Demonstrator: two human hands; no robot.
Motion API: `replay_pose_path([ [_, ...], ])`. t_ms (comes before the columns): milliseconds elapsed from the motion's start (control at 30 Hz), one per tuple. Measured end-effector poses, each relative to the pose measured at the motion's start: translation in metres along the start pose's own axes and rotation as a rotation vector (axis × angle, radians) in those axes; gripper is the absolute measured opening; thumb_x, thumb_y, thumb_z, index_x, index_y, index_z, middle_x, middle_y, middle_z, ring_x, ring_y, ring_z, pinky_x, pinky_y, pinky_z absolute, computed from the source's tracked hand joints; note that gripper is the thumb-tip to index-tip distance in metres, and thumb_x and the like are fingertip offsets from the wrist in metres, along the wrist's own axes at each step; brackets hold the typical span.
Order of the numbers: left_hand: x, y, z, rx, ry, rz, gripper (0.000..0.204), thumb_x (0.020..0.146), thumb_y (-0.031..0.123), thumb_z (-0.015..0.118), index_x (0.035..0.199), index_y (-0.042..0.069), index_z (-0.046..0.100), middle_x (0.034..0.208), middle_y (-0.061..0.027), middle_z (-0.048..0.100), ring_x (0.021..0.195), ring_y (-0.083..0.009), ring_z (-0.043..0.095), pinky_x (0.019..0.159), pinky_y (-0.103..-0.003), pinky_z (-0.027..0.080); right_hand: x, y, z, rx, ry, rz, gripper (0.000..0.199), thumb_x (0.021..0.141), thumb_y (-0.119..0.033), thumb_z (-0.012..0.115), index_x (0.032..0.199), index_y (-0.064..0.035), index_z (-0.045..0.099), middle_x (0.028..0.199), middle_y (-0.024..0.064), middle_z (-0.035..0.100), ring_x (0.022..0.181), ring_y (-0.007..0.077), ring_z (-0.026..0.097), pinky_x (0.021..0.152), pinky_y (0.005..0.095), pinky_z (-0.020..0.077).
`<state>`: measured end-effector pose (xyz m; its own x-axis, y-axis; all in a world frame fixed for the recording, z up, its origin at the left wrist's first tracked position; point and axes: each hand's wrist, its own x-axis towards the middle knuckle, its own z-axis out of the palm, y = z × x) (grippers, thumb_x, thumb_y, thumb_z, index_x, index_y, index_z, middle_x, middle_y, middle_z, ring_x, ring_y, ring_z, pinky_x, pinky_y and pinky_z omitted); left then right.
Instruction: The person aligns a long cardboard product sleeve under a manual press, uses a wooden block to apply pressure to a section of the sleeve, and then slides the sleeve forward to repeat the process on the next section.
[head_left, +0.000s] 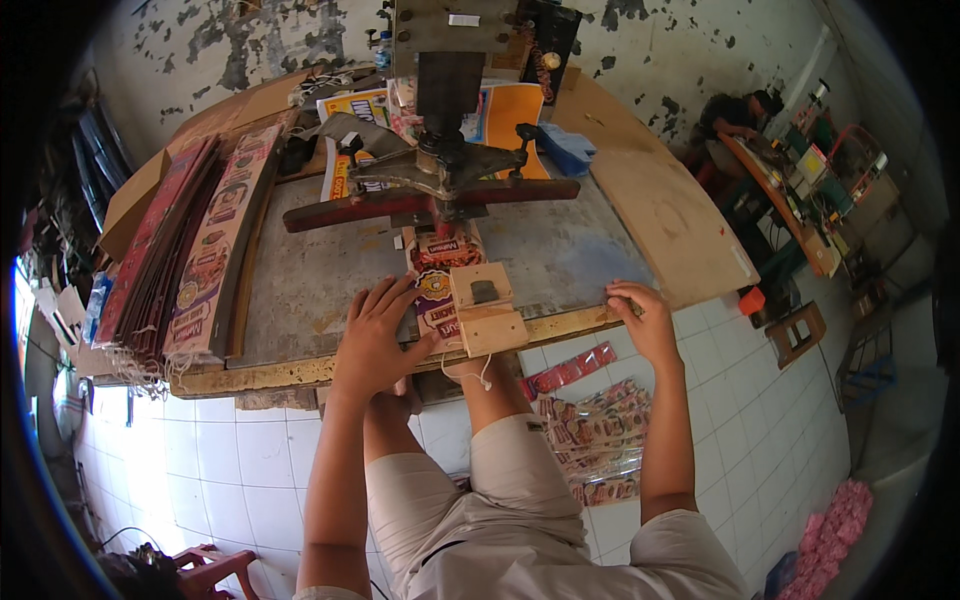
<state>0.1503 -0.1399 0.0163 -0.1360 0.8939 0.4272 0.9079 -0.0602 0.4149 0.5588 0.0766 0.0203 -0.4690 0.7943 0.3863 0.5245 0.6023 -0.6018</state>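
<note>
A person stands or sits at a worktable [300, 290] with a grey top, seen from above. The left hand [380, 330] is spread open, palm down, its fingers reaching the left side of a printed packaging strip [432, 285], probably to keep it flat and lined up. A pale wooden block [490, 330] lies over the strip's right side, apparently as a weight or guide, with a white cord [486, 380] hanging past the table's front edge. The right hand [645, 320] is loosely curled over that edge; its fingertips are too small to tell whether they pinch anything. The strip lies just right of the left hand and well left of the right hand, its far end beneath a dark metal press [440, 190]. Stacked strips [222, 240] lie at the table's left, perhaps for easy reach.
</note>
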Motion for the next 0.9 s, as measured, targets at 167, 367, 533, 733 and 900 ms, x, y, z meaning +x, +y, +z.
replay_pose_path([
  [167,-0.001,-0.001,0.0,0.002,-0.003,0.003,0.069,0.094,0.041,0.083,0.151,0.005,0.068,0.169,-0.0141,0.059,0.161,-0.0368,0.048,0.135,-0.059,0.031,0.013,0.0,-0.014,0.057,-0.074,0.095,0.019,0.105,-0.017,0.082,0.117,-0.0026,0.082,0.121,0.0099,0.081,0.113,0.0253,0.075,0.102,0.0386,0.056],
  [367,0.0,0.0,0.0,0.011,-0.008,0.002,0.072,0.093,0.041,0.084,0.152,0.005,0.067,0.169,-0.0152,0.059,0.161,-0.0363,0.048,0.135,-0.058,0.031,0.045,-0.029,-0.018,-0.007,0.336,0.02,0.015,0.108,-0.019,0.078,0.112,-0.0039,0.081,0.108,0.0057,0.079,0.099,0.0182,0.07,0.09,0.0341,0.0529],
  [533,-0.002,0.015,-0.01,-0.23,0.12,0.045,0.093,0.093,0.045,0.088,0.167,0.003,0.05,0.174,-0.0204,0.051,0.163,-0.0403,0.046,0.134,-0.057,0.034,0.05,-0.124,-0.019,0.205,0.187,-0.225,0.013,0.104,-0.009,0.082,0.115,-0.0026,0.079,0.105,0.0063,0.078,0.088,0.014,0.071,0.08,0.0298,0.0547],
  [733,-0.002,0.083,-0.009,-0.856,0.185,0.004,0.102,0.097,0.033,0.092,0.174,0.0,0.034,0.157,-0.0238,0.062,0.145,-0.0324,0.062,0.12,-0.047,0.05,0.045,-0.192,0.008,0.827,-0.01,-0.185,0.027,0.106,-0.005,0.08,0.131,0.0034,0.071,0.11,0.0102,0.078,0.099,0.017,0.079,0.079,0.0276,0.0616],
  [900,0.009,0.066,-0.007,-1.326,0.142,-0.317,0.064,0.106,0.012,0.081,0.162,0.0,0.052,0.117,-0.0092,0.079,0.106,-0.0151,0.076,0.09,-0.03,0.059,0.057,-0.181,0.043,0.943,0.007,-0.064,0.035,0.106,-0.003,0.08,0.137,0.0037,0.067,0.111,0.0107,0.079,0.099,0.0172,0.078,0.079,0.0293,0.0616],
])
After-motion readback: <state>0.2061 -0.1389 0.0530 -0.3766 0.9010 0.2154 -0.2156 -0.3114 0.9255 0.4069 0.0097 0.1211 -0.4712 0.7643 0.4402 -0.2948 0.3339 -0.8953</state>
